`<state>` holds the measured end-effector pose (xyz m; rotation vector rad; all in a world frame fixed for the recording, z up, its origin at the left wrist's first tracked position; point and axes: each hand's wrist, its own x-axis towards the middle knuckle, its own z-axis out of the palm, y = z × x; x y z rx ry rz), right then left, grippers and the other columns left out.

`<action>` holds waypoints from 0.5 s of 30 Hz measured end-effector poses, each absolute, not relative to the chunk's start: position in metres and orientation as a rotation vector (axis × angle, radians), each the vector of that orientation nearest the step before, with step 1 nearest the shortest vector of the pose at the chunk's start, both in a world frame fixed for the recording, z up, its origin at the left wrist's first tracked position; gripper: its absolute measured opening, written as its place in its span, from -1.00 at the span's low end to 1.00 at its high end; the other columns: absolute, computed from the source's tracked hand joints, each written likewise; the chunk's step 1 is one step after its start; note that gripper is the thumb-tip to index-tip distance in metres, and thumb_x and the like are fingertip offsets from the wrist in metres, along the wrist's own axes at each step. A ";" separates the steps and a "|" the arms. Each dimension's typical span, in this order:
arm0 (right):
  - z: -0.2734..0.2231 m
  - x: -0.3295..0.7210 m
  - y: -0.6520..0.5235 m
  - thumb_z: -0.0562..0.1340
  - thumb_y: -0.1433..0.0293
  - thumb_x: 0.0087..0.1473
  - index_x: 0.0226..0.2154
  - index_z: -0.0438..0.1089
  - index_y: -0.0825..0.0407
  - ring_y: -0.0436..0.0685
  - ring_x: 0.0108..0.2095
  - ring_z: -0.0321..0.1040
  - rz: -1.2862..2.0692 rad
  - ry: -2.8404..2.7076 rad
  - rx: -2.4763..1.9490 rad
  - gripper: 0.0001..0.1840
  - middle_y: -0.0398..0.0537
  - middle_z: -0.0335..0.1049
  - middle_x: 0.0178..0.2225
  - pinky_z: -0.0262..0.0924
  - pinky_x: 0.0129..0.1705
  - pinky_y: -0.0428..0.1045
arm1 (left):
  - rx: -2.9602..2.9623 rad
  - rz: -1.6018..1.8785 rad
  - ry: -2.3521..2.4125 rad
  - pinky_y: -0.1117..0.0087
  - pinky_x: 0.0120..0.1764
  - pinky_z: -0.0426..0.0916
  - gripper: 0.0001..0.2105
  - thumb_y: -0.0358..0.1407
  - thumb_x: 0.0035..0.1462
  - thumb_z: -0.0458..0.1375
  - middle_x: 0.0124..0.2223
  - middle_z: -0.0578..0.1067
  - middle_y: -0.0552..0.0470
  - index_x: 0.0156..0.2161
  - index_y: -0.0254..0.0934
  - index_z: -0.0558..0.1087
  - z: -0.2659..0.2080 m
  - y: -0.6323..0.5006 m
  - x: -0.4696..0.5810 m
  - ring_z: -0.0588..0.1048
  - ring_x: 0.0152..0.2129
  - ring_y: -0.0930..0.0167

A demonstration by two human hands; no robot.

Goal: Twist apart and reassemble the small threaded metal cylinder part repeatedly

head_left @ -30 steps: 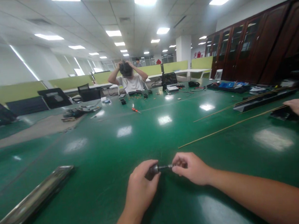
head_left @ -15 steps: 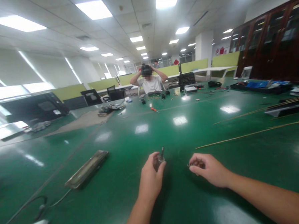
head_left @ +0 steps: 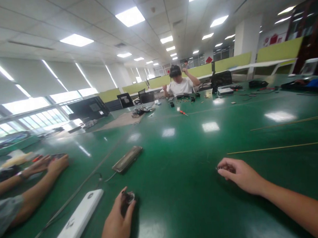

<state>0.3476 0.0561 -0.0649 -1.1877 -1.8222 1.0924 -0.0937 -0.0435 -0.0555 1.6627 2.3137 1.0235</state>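
My left hand [head_left: 118, 218] is at the lower middle, just above the green table. Its thumb and fingers curl around a small round metal part [head_left: 130, 197], with the rest of the part hidden in the palm. Off to the right, my right hand [head_left: 240, 175] is closed in a pinch near the table top. A tiny dark, shiny bit shows at its fingertips, too small to name. The hands are wide apart. Beyond my left hand lies a long, flat, brownish case [head_left: 127, 159] with a cord.
A long white casing [head_left: 77, 221] lies left of my left hand. A co-worker's hands [head_left: 54, 165] hold something at the left. Thin yellowish rods [head_left: 278, 148] lie at the right. Across the table [head_left: 175, 175] sits another person [head_left: 182, 84], behind small parts and an orange-handled screwdriver [head_left: 183, 112].
My view has turned left, bringing the co-worker's arms into sight. My left hand has moved left and nearer me with the round part, whose upright shaft no longer shows. The right hand stays pinched.
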 end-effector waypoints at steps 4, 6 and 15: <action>-0.062 0.348 0.055 0.20 0.15 0.18 -0.22 0.48 0.08 0.10 -0.41 0.39 1.075 -1.833 -1.170 -0.66 -0.09 0.43 -0.44 0.24 -0.32 -0.01 | 1.868 1.262 2.478 -0.04 0.10 0.38 -0.31 0.06 0.06 0.18 0.07 0.48 -0.27 0.20 -0.32 0.27 -0.047 -0.055 -0.078 0.49 0.02 0.03; -0.060 0.347 0.053 0.21 0.14 0.18 -0.20 0.51 0.08 0.11 -0.42 0.39 1.088 -1.846 -1.137 -0.64 -0.08 0.45 -0.44 0.25 -0.32 -0.01 | 2.167 1.484 2.424 -0.04 0.17 0.30 -0.42 -0.04 0.09 0.23 0.09 0.44 -0.25 0.16 -0.29 0.33 -0.036 -0.055 -0.049 0.44 0.05 0.05; -0.057 0.343 0.045 0.30 0.09 0.09 -0.24 0.55 0.09 0.06 -0.47 0.40 1.447 -1.781 -0.877 -0.60 -0.04 0.50 -0.40 0.30 -0.36 -0.03 | 2.576 1.183 1.369 0.05 0.12 0.35 -0.55 -0.43 0.06 0.32 0.00 0.56 -0.05 0.08 -0.10 0.46 -0.033 -0.019 0.107 0.50 -0.05 0.22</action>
